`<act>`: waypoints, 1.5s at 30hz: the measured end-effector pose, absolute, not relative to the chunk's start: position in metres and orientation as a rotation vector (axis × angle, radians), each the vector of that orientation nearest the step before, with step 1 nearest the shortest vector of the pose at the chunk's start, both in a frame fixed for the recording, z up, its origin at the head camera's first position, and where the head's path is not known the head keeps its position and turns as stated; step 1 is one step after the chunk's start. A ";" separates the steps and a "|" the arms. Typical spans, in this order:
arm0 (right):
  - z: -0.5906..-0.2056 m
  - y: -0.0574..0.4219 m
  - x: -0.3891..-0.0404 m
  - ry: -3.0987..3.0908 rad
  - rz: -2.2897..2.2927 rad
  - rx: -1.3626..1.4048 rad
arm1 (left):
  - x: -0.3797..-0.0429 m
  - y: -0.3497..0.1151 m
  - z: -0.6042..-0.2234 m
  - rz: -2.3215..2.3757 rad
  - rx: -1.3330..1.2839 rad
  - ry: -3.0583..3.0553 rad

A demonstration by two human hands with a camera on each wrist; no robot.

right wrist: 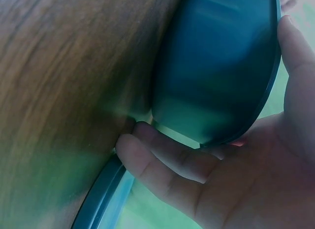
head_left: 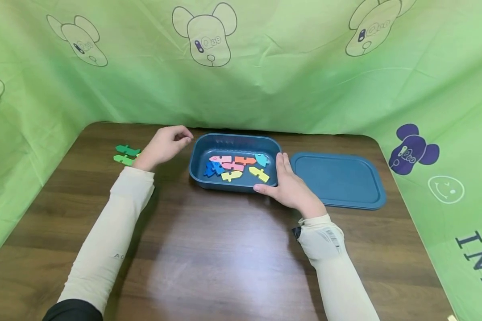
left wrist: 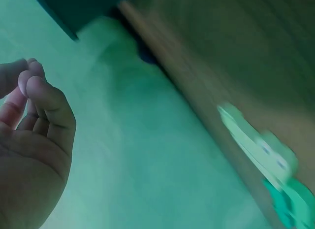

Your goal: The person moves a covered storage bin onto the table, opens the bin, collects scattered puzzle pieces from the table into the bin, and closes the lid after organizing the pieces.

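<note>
A blue rectangular box (head_left: 235, 187) holds several small pieces (head_left: 245, 161) in pink, orange, blue, yellow and teal. My left hand (head_left: 164, 145) hovers just left of the box. Its fingers are loosely bent, thumb near fingertips, and nothing shows between them in the left wrist view. Left of that hand lie green pieces (head_left: 127, 150), partly covered by the wrist. My right hand (head_left: 291, 187) rests against the box's right end. In the right wrist view its thumb (right wrist: 295, 47) lies along the rim and its fingers stretch out past the box's end, close to the lid.
The flat blue lid (head_left: 339, 178) lies on the wooden table (head_left: 209, 249) to the right of the box. A green printed cloth (head_left: 265, 89) hangs behind the table and along both sides.
</note>
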State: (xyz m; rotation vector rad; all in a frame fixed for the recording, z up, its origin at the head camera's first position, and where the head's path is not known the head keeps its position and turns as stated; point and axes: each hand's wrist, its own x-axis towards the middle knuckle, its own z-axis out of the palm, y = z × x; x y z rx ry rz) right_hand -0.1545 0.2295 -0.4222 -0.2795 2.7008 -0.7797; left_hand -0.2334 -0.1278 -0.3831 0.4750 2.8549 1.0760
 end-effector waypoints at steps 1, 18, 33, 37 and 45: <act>-0.422 0.230 -0.155 2.701 -0.781 -0.282 | -0.232 -0.135 -0.384 1.071 0.465 2.865; -0.422 0.230 -0.152 2.691 -0.777 -0.283 | -0.217 -0.226 -0.411 0.572 0.188 2.811; -0.424 0.229 -0.153 2.690 -0.782 -0.286 | -0.208 -0.254 -0.410 0.377 0.020 2.876; -0.423 0.229 -0.153 2.693 -0.780 -0.289 | -0.203 -0.265 -0.410 0.334 -0.019 2.879; -0.421 0.230 -0.154 2.690 -0.777 -0.288 | -0.198 -0.279 -0.412 0.340 0.096 2.870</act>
